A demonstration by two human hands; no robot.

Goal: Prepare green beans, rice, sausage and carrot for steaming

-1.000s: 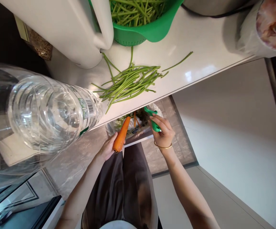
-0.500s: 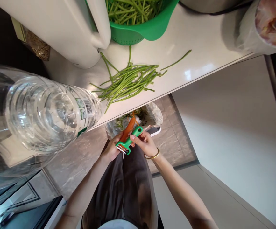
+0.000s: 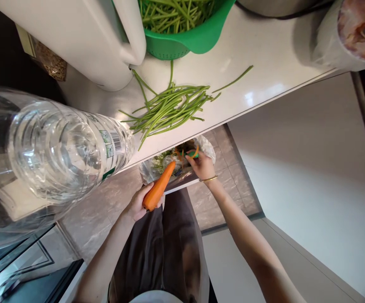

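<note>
My left hand (image 3: 138, 204) is closed round the thick end of an orange carrot (image 3: 159, 187), whose thin tip points up and away over the bin. My right hand (image 3: 203, 166) is closed on a green peeler (image 3: 193, 154); most of the peeler is hidden by the fingers, and an orange strip of peel (image 3: 196, 150) hangs at it. Below both hands stands a bin lined with a clear bag (image 3: 208, 147), with green scraps and orange peel inside. The carrot and the peeler are apart.
On the white counter (image 3: 242, 99) lies a pile of green stems (image 3: 172, 107). Behind it stand a green colander (image 3: 182, 42) full of stems and a white jug (image 3: 106, 54). A large clear water bottle (image 3: 65, 147) is at the left, a plastic-wrapped roll (image 3: 330, 46) at the far right.
My right hand has moved the peeler off the carrot, forward and right over the bin. The carrot in my left hand has come slightly back and now shows whole.
</note>
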